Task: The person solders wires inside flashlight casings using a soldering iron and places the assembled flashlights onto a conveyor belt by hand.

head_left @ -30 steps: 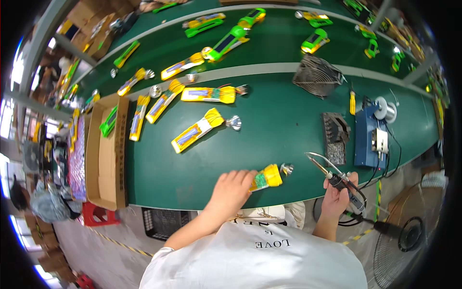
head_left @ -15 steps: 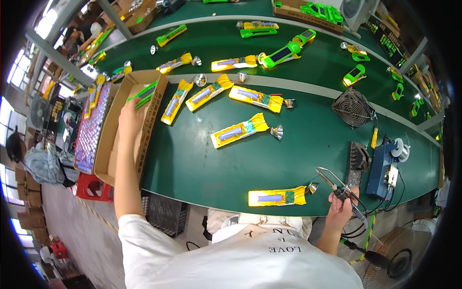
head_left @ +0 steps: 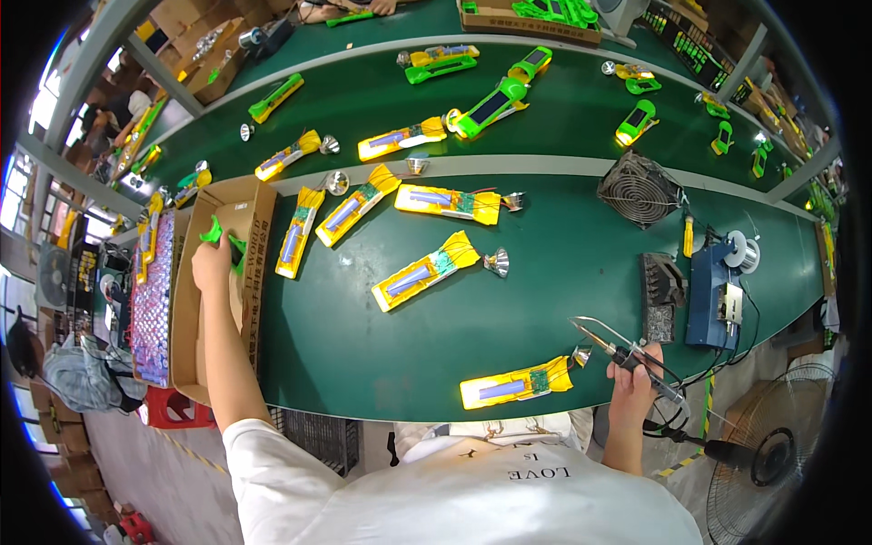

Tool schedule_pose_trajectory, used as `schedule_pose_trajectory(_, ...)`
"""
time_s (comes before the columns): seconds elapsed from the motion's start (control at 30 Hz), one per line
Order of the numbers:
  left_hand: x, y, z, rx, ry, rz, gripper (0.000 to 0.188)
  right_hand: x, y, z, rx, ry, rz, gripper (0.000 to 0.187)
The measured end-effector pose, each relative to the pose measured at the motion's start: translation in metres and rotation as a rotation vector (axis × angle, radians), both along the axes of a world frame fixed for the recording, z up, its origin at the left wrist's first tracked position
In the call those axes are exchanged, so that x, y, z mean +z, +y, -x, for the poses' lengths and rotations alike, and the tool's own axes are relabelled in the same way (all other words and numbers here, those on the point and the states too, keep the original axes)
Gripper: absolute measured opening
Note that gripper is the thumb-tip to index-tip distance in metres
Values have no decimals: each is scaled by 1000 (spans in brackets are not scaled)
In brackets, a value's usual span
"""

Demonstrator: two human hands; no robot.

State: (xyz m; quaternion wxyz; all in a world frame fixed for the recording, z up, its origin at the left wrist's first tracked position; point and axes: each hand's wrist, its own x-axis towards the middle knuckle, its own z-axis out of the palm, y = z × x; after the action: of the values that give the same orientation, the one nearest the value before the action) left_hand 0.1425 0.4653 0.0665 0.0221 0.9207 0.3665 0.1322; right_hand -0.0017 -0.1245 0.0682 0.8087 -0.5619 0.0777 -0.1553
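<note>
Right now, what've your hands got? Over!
Left hand holding green piece at cardboard box. Right hand holding soldering iron. Yellow unit lying on green table between hands.

- Green plastic piece [head_left: 211, 232]: held at nine o'clock, partly hidden.
- Soldering iron [head_left: 621, 355]: dark handle, held at four o'clock, tip toward ten.
- Yellow lamp [head_left: 534, 383]: lying at five o'clock, purple battery [head_left: 497, 392] showing.

Left hand [head_left: 212, 265] hides part of green casing [head_left: 213, 231] at cardboard box [head_left: 258, 268]; right hand [head_left: 632, 386] covers some of soldering iron [head_left: 624, 356]. Black crate [head_left: 318, 439] mostly hidden by table [head_left: 350, 354] and sleeve [head_left: 272, 463]. Top edge cuts off co-worker's arm [head_left: 385, 7].
</note>
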Motion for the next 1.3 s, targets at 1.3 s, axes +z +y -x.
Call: schedule_pose_trajectory(1.3,-2,-434,97,-1523,-67,676,25,4,-53,13,-137,-152,3,22)
